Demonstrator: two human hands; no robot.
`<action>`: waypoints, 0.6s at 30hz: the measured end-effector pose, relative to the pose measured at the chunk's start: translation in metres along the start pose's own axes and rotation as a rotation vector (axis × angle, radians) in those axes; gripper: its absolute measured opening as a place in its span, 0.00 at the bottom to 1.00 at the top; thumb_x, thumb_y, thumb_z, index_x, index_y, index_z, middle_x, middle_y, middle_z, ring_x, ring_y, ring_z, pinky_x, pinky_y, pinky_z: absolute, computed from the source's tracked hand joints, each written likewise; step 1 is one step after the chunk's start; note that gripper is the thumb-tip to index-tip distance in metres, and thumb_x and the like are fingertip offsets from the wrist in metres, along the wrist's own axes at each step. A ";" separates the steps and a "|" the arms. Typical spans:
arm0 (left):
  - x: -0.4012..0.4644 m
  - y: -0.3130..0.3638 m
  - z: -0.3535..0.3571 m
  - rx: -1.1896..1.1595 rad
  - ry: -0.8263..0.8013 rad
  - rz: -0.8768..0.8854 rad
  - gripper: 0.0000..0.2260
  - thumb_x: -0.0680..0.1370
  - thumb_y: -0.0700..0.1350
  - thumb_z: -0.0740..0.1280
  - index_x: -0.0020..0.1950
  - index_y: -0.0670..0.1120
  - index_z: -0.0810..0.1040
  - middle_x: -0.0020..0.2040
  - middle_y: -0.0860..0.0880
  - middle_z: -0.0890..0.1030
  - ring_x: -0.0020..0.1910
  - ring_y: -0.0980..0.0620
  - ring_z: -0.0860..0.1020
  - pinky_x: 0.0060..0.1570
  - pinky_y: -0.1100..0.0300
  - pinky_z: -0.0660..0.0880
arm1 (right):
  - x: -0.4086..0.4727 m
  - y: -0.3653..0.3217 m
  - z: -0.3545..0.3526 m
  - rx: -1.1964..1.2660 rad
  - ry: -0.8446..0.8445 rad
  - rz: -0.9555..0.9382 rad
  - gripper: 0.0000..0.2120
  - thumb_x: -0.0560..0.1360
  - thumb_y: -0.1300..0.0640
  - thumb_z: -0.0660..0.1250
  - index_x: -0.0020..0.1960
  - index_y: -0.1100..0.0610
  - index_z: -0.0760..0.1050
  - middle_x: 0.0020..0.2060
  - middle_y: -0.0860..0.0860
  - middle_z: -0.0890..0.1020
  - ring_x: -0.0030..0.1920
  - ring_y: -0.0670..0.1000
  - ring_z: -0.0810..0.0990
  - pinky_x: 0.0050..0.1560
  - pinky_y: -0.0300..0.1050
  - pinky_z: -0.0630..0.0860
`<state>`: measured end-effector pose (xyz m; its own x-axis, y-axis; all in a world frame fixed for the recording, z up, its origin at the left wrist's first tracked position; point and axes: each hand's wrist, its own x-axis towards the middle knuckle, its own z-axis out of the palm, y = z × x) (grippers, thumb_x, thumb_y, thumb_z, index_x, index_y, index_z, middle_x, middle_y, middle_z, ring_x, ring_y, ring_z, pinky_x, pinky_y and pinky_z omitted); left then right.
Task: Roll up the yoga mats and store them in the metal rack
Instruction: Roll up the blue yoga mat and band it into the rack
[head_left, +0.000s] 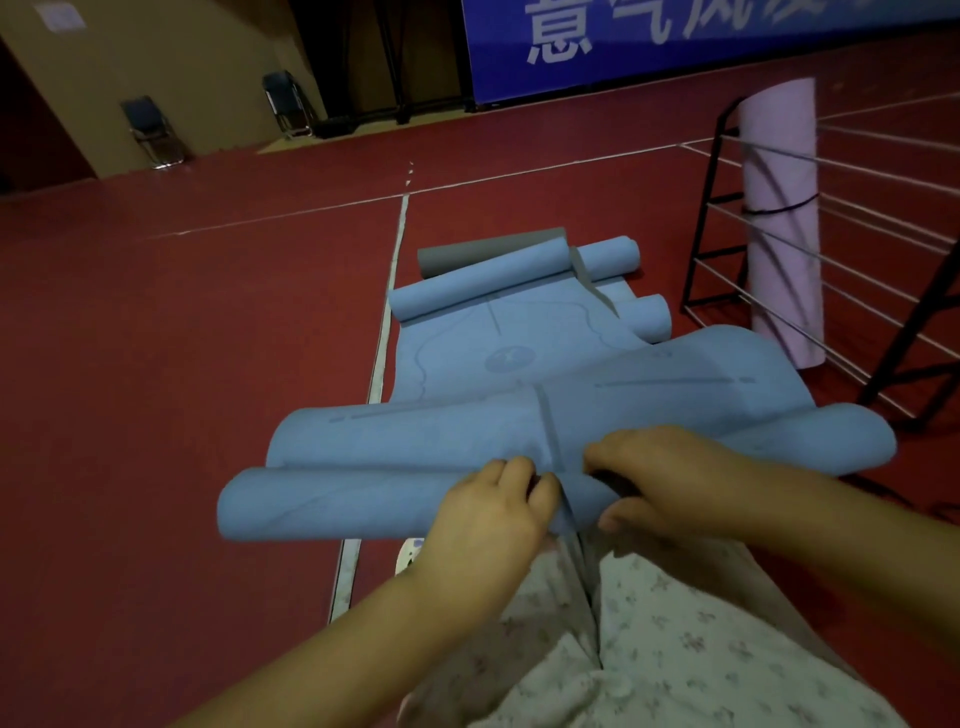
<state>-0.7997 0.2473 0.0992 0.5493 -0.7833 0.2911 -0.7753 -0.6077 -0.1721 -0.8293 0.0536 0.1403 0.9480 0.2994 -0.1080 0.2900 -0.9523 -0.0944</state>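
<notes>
Red sports flooring (208, 338) with white court lines fills the hall, with a blue banner (675, 47) on the far wall and two folding chairs (153, 132) beyond; the landmark for everything is the metal rack (737, 249), which stands at the right with one pink rolled mat (779, 223) already upright inside it; just to the left of the rack, on the floor, lie several blue mats (498, 322), partly rolled and overlapping, with a grey mat (483, 249) at their far end; nearer the person than the rack, the blue mat (415, 452) being worked is lifted off the floor, its near edge curled into a loose roll; the left hand (493, 525) grips that roll with curled fingers, and the right hand (670, 478) pinches the mat's edge between thumb and fingers beside it; both hands sit close together at the middle, so the wide ends hang unsupported, and the roll could telescope or come out skewed; the far part droops over the mats beside the rack, so I judge it may drag and disturb them; a loose core would likely spring open once stood in the rack
</notes>
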 end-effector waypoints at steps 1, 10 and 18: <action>0.004 -0.002 0.000 -0.024 -0.013 -0.009 0.21 0.53 0.48 0.81 0.42 0.46 0.81 0.36 0.49 0.77 0.31 0.49 0.76 0.26 0.60 0.70 | 0.004 0.004 -0.004 0.029 -0.038 -0.002 0.17 0.71 0.42 0.69 0.52 0.53 0.73 0.46 0.48 0.77 0.46 0.49 0.75 0.45 0.44 0.71; 0.041 -0.022 -0.030 -0.182 -0.205 -0.007 0.15 0.75 0.54 0.68 0.56 0.46 0.79 0.50 0.44 0.77 0.48 0.43 0.76 0.39 0.59 0.62 | 0.039 0.024 -0.025 0.116 -0.260 0.011 0.19 0.67 0.40 0.72 0.55 0.46 0.78 0.46 0.44 0.74 0.48 0.47 0.75 0.54 0.48 0.75; 0.071 -0.046 -0.040 -0.439 -0.508 -0.081 0.14 0.72 0.55 0.72 0.52 0.49 0.80 0.42 0.54 0.77 0.42 0.53 0.74 0.42 0.60 0.71 | 0.001 0.010 0.007 0.240 0.238 0.106 0.15 0.73 0.48 0.69 0.59 0.48 0.76 0.54 0.45 0.73 0.55 0.47 0.74 0.53 0.41 0.71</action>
<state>-0.7378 0.2248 0.1654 0.6060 -0.7674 -0.2096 -0.7216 -0.6412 0.2613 -0.8266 0.0452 0.1320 0.9833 0.1512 0.1015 0.1765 -0.9282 -0.3275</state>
